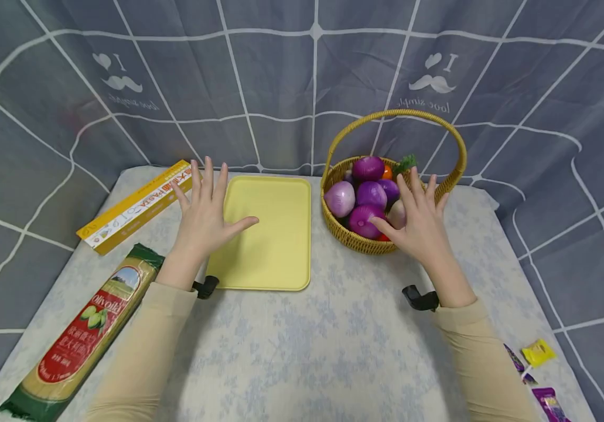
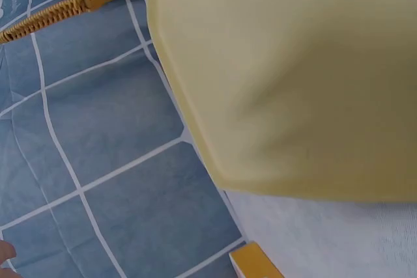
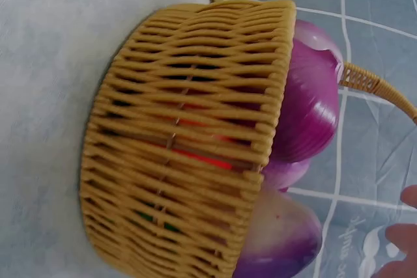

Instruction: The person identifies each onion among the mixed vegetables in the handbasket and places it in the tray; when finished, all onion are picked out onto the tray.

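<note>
My left hand (image 1: 204,214) is held with fingers spread over the left edge of a yellow tray (image 1: 275,234), holding nothing. In the left wrist view, a hand's shadow falls on the tray (image 2: 273,96). My right hand (image 1: 422,225), fingers also spread, overlaps the front right rim of a wicker basket (image 1: 362,243) and holds nothing. Several purple onions (image 1: 368,221) fill the basket, with an orange item (image 1: 387,172) and a green leafy top (image 1: 405,163) among them. The right wrist view shows the basket's woven side (image 3: 182,135) and a purple-and-white vegetable (image 3: 280,232) at its rim.
A yellow pasta box (image 1: 138,205) lies at the back left, near the left fingertips. In front of it lies a long spaghetti packet (image 1: 85,328). Small wrapped candies, including a yellow one (image 1: 539,353), sit at the right edge. A grey-blue curtain (image 1: 280,76) hangs behind the table.
</note>
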Available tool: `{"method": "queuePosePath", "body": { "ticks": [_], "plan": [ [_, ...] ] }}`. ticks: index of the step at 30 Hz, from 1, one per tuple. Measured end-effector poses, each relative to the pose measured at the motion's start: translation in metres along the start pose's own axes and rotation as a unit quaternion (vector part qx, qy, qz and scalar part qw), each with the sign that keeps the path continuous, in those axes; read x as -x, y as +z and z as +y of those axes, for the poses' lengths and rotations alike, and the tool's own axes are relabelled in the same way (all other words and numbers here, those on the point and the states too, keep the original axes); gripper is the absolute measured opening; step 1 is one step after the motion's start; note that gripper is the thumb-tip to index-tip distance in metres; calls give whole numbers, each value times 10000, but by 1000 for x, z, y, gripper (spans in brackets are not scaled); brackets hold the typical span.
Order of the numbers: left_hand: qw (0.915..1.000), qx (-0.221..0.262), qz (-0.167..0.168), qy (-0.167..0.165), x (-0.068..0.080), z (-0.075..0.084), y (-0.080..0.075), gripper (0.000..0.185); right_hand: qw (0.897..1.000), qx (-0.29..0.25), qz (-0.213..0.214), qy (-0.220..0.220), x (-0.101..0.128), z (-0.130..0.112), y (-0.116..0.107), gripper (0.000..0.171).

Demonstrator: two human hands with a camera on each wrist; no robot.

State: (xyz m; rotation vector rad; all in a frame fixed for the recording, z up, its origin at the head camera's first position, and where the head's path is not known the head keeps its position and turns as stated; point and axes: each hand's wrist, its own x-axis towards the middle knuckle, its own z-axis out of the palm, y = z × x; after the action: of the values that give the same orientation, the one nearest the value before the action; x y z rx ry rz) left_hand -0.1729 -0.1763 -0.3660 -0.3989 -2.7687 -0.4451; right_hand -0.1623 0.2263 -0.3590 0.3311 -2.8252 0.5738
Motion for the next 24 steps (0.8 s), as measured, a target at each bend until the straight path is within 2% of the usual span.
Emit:
{"method": "queuePosePath", "body": {
  "ticks": [7,15,20,24],
  "plan": [
    [9998,109,-194,-17,2,-7,-4,118,9999,-99,-4,27,2,9,-1,99],
    [9978,525,-388,-91,9,-21,-1,112,9993,-314,-27,188,3,18,-2,98],
    [9937,916,-546,-347,18,-27,4,107,9976,-627,-44,298,7,25,-2,94],
    [9861,1288,-824,-658,30,-31,11,101,9951,-862,-18,480,12,29,0,92]
  ]
}}
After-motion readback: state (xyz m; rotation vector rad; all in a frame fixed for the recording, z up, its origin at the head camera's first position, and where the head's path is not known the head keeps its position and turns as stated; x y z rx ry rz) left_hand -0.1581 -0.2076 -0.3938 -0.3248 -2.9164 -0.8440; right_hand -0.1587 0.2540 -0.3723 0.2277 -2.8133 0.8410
